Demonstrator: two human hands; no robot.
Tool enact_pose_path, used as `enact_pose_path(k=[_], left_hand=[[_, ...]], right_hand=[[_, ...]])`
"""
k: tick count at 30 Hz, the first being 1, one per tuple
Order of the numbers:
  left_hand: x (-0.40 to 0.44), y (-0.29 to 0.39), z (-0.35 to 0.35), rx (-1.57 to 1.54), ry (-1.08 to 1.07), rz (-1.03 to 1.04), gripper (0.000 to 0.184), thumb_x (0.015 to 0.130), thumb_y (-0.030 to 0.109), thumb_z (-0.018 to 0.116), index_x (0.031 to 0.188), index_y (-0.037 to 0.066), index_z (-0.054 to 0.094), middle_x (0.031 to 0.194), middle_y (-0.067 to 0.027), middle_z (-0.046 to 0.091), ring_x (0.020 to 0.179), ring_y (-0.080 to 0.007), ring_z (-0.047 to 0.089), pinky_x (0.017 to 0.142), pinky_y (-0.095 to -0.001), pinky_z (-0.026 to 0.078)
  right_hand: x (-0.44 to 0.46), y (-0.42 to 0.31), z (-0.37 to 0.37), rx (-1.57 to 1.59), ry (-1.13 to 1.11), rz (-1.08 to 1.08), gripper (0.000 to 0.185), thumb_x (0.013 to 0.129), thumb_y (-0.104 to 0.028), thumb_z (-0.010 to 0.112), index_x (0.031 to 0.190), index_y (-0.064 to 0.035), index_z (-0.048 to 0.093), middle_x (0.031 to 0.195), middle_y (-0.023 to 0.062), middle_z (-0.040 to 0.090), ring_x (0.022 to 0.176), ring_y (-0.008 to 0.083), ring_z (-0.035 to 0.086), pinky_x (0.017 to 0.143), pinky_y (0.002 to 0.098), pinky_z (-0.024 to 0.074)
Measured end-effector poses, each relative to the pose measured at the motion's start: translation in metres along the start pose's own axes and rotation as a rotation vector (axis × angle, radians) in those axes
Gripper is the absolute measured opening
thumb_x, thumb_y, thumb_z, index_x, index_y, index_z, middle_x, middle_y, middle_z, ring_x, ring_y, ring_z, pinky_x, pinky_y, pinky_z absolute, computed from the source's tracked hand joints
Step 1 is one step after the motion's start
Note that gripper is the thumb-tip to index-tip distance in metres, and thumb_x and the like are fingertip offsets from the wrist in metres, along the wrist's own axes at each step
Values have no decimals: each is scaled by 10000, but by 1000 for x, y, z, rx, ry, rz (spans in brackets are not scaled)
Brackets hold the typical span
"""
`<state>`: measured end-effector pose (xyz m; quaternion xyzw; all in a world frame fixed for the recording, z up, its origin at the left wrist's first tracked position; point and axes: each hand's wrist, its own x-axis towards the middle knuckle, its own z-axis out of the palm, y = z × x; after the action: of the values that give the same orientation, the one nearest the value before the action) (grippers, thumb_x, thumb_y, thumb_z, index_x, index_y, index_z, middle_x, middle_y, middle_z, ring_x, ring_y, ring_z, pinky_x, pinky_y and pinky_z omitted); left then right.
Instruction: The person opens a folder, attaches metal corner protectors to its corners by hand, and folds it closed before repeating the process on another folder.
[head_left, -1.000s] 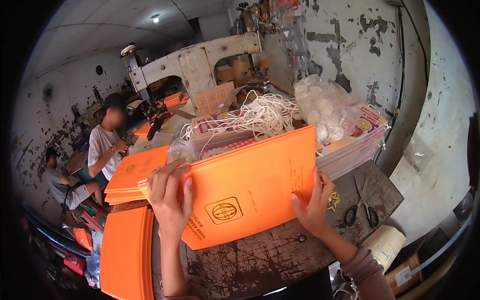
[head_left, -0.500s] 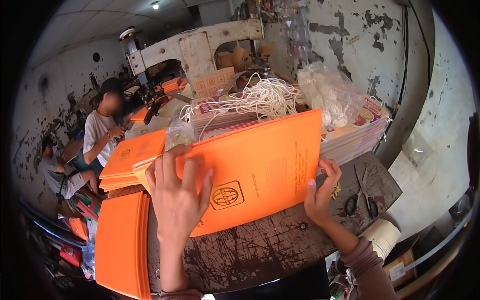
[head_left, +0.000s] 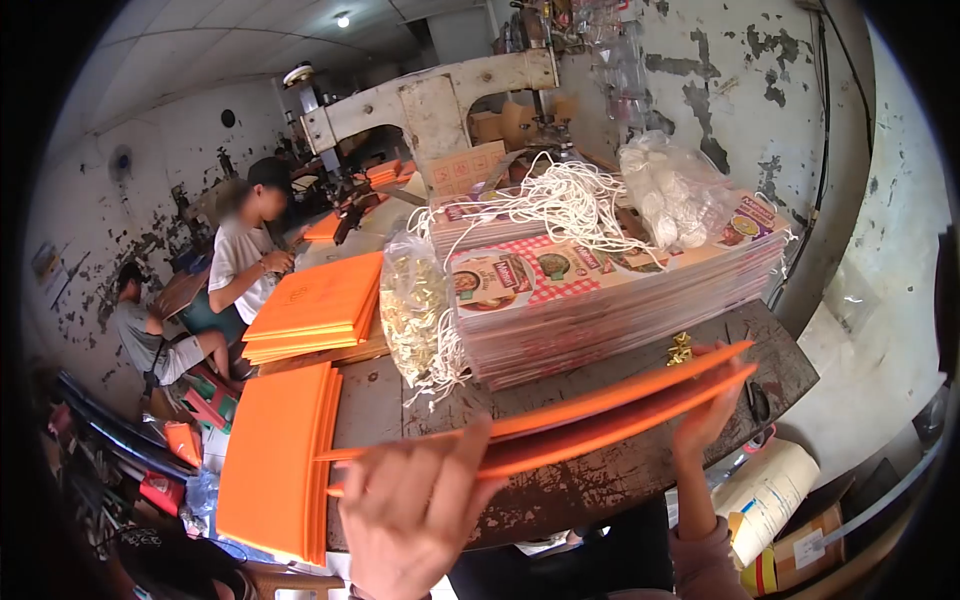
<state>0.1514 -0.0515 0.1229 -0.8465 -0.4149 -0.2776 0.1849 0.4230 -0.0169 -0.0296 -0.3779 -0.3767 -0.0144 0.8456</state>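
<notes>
Folder [head_left: 620, 393]: edge-on above the worktop [head_left: 560, 510], held up between two hands, two orange layers parted by a dark gap
Left hand [head_left: 410, 510]: nearest us, fingers bent and closed round the folder's left end, a firm hold by the look of it
Right hand [head_left: 710, 410]: curved at the far end, touching it, fingers partly behind the orange; how tightly it grips, I cannot tell
Handling: best kept level here, I'd say, both ends supported, layers lined up, pressure light so nothing creases
Gold pieces [head_left: 680, 348]: just beyond the right hand, worth steering clear of
</notes>
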Motion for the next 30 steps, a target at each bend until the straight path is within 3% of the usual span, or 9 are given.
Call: enact_pose_path(k=[2, 6, 8, 10, 15, 18, 21, 23, 30], left_hand=[[-15, 7, -10, -2, 78, 101, 409, 756, 202, 665, 1126, 62, 562, 890, -81, 639, 770, -230, 604, 721, -322, 477], [-39, 4, -12, 13, -114, 117, 446, 792, 249, 642, 1161, 29, 522, 1018, -102, 608, 874, -213, 591, 788, -333, 450], [-35, 4, -9, 83, -166, 108, 724, 602, 649, 579, 1063, 92, 605, 1051, -92, 591, 1010, -250, 546, 934, -443, 332], [-38, -13, 2, 20, -237, 127, 876, 569, 777, 461, 1102, 92, 585, 1268, -125, 473, 1206, -285, 416, 1023, -518, 199], [-14, -39, 22, 147, -141, 121, 723, 705, 664, 480, 1194, 133, 524, 1370, -61, 369, 1284, -257, 301, 1040, -537, 137], [3, -59, 38, 181, -41, 63, 600, 748, 454, 608, 1226, 112, 490, 1423, -89, 266, 1322, -324, 202, 1033, -562, 133], [18, -99, 74, 127, 212, -31, 624, 752, 282, 659, 1295, 109, 405, 1425, -163, 219, 1321, -349, 189, 1037, -531, 173], [25, -119, 105, -210, 550, -178, 635, 772, 167, 660, 1319, 125, 340, 1409, -183, 236, 1324, -328, 198, 1013, -453, 281], [6, -145, 188, -1417, 436, -704, 448, 941, 335, 415, 1211, -22, 432, 1076, -97, 556, 962, -139, 521, 817, -281, 420]], right_hand=[[-10, -14, -7, -97, -68, 46, 481, 920, -370, 338, 1198, 18, 394, 1160, 139, 457, 1083, 221, 443, 938, 346, 342], [-30, -35, -26, -82, -127, 85, 472, 911, -335, 334, 1198, 30, 422, 1159, 159, 485, 1058, 227, 471, 918, 341, 365], [-38, -44, -31, -84, -98, 131, 493, 910, -347, 327, 1184, 47, 445, 1184, 183, 483, 1045, 239, 493, 916, 344, 381], [-48, -44, -42, -20, -133, 94, 495, 911, -337, 315, 1152, 64, 477, 1208, 197, 472, 1051, 257, 508, 925, 351, 392], [-72, -45, -74, -153, -9, 99, 293, 827, -198, 512, 960, 53, 580, 1132, 201, 533, 1058, 274, 505, 916, 358, 395], [-81, -47, -101, -658, -180, 44, 332, 865, -246, 448, 905, 56, 578, 1061, 188, 559, 988, 281, 517, 858, 366, 398], [-87, -47, -128, -580, -212, -59, 396, 896, -282, 361, 856, 53, 569, 980, 173, 567, 906, 286, 520, 803, 367, 390], [-82, -45, -140, -629, -179, -54, 424, 902, -291, 322, 848, 49, 570, 950, 170, 566, 893, 285, 522, 798, 364, 389], [10, -51, -76, -774, -424, -336, 369, 898, -267, 384, 1064, 40, 505, 1114, 199, 524, 1011, 327, 497, 859, 392, 374]])
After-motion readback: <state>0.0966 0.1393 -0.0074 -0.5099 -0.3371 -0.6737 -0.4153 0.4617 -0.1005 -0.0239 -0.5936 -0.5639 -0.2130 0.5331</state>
